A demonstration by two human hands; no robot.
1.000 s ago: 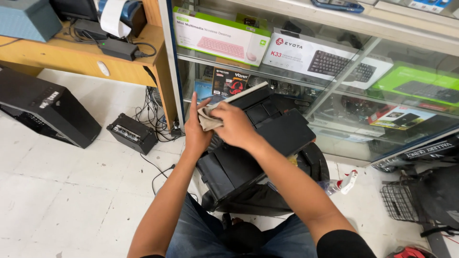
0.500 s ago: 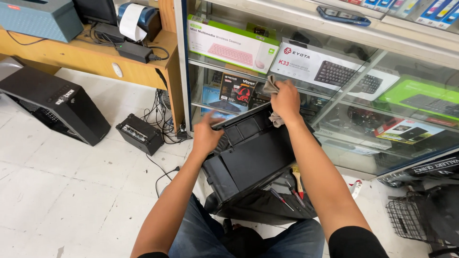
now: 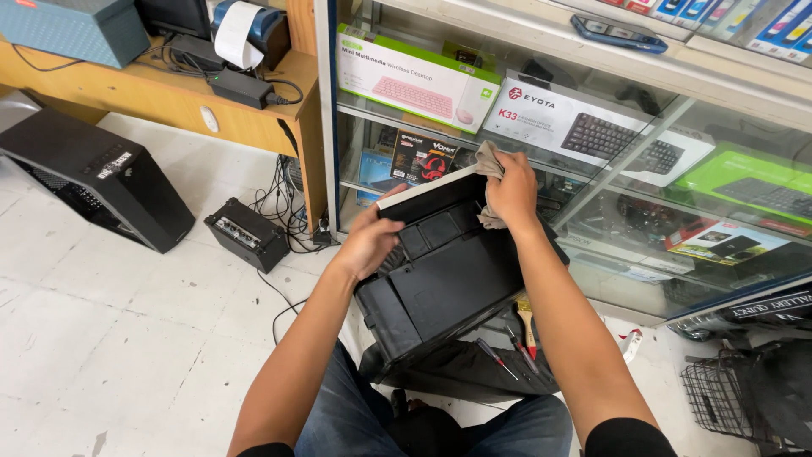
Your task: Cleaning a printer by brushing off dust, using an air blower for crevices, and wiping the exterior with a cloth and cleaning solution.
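Observation:
A black box-shaped device, like a printer turned on end, rests tilted against my knees above the floor. My left hand grips its upper left edge by a pale strip along the top. My right hand presses a crumpled grey-beige cloth against the device's upper right corner. Both forearms reach forward from the bottom of the head view.
A glass display case with boxed keyboards stands right behind the device. Screwdrivers and a small brush lie on a dark bag below. A black computer case, a small black box, cables and a wooden desk stand left. A wire basket stands right.
My right hand with the cloth has moved from the device's left side up to its upper right corner. My left hand shifted to the upper left edge. The view has drifted slightly.

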